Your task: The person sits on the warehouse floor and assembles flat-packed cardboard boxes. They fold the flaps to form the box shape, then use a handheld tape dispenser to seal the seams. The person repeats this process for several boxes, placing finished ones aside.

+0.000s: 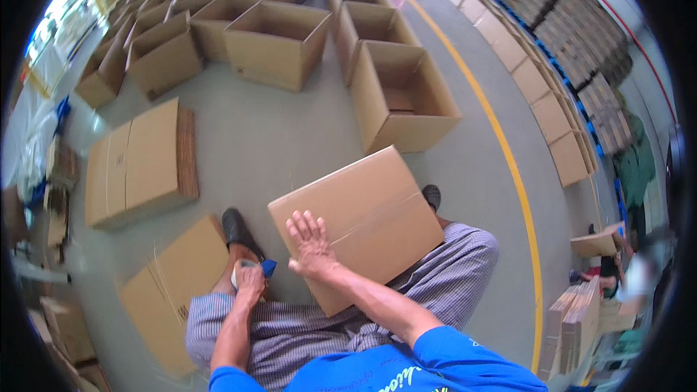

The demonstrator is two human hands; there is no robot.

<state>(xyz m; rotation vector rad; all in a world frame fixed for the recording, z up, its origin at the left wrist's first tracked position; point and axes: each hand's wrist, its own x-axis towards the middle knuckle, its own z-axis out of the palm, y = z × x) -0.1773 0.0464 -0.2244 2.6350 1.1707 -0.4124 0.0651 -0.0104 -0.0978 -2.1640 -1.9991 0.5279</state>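
A cardboard box (pixel 385 207) with its flaps closed rests tilted against my legs, a seam running across its upper face. My right hand (pixel 314 247) lies flat on that face near the left edge, fingers stretched and slightly apart. Down beside the box's left side, my left hand (pixel 250 278) is closed round a tape dispenser, whose blue end (pixel 268 268) sticks out to the right. Part of a pale tape roll shows by the fingers; the handle is hidden.
Flattened cartons lie at my left: a loose one (pixel 178 276) and a strapped stack (pixel 134 163). Rows of open-topped boxes (pixel 268 51) stand ahead. A yellow floor line (pixel 501 131) curves along the right, with more cartons (pixel 552 116) beyond. Another person (pixel 617 268) is at far right.
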